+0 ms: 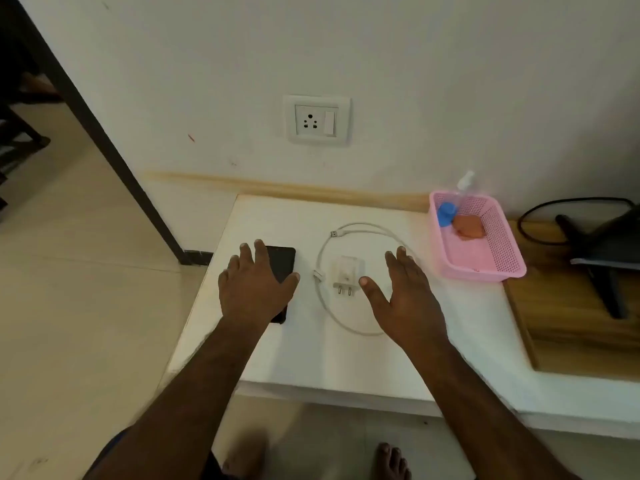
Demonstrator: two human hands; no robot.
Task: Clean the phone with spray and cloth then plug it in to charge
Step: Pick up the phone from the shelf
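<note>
A black phone (283, 263) lies flat on the white table (346, 355). My left hand (254, 284) is spread over its left half, fingers apart; whether it touches the phone I cannot tell. To the right lie a white charger plug (344, 273) and a looped white cable (349, 233). My right hand (403, 296) hovers open just right of the plug, over part of the cable. In the pink basket (498, 251) at the back right are a clear spray bottle (464, 183) with a blue label and an orange cloth (468, 227).
A white wall socket (317, 120) with a switch sits above the table. A wooden surface (571, 327) on the right holds a black stand (604, 258) and a black cable. Tiled floor and a dark door frame (104, 133) lie to the left. My bare feet show below.
</note>
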